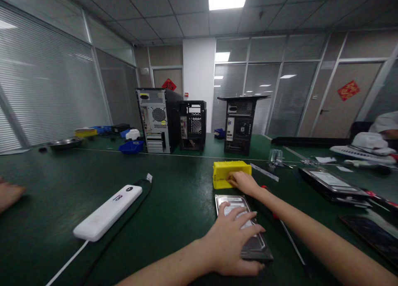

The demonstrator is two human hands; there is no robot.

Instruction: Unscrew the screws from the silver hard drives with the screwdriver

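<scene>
A hard drive [238, 201] lies label up on the green table in front of me. My left hand [236, 238] is over it, palm down, with the fingers spread across its top and the thumb near its close edge. Just beyond stands a small yellow bin [231, 165], its open side facing me. My right hand [241, 181] reaches into its mouth with fingers pinched together; whatever they hold is too small or hidden. Beneath my right forearm lies a screwdriver [290, 236] with a red and black handle, partly covered by the arm.
A white power strip [108, 213] with cables lies left. Several computer cases [172, 120] stand at the back, with blue bins [131, 147] nearby. More drives [332, 182] and a dark phone-like slab [370, 236] lie right. Another person's hand [10, 194] shows at the left edge.
</scene>
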